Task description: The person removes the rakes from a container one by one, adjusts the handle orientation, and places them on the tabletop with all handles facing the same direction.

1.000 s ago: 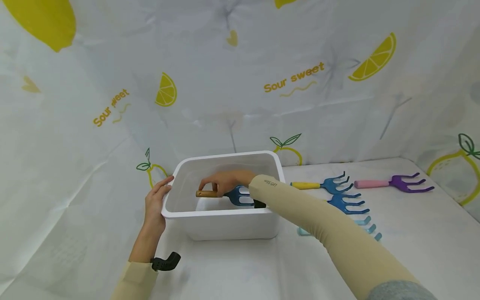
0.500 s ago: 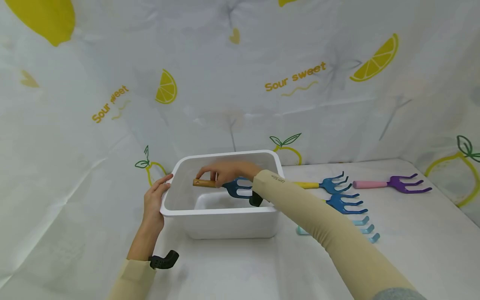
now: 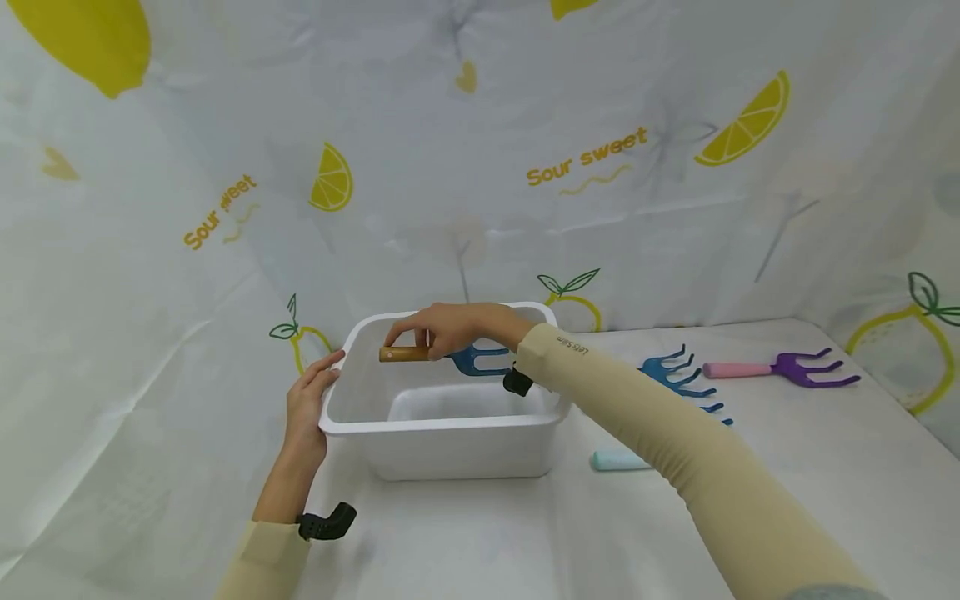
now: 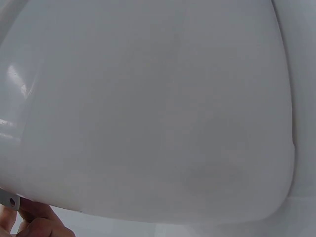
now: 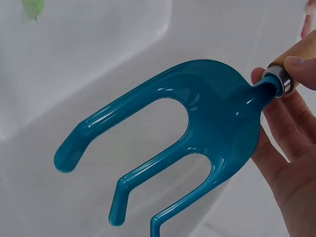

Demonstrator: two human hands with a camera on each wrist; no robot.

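Note:
My right hand grips the wooden handle of a hand rake near its metal collar. The rake's blue head has three bent tines and points right. It hangs level over the opening of a white plastic tub, at about rim height. My left hand holds the tub's left rim. In the left wrist view the tub wall fills most of the frame, with curled left fingers at the lower left. No object shows on the visible part of the tub floor.
Right of the tub, a purple hand rake with a pink handle lies on the white table. Blue rake tines and a mint handle show around my right sleeve, which hides their other parts. A lemon-print sheet hangs behind.
My right hand has raised the wooden-handled rake from low in the tub to about rim height, shifting slightly left. The left hand stays at the rim. My right sleeve now covers more of the other rakes.

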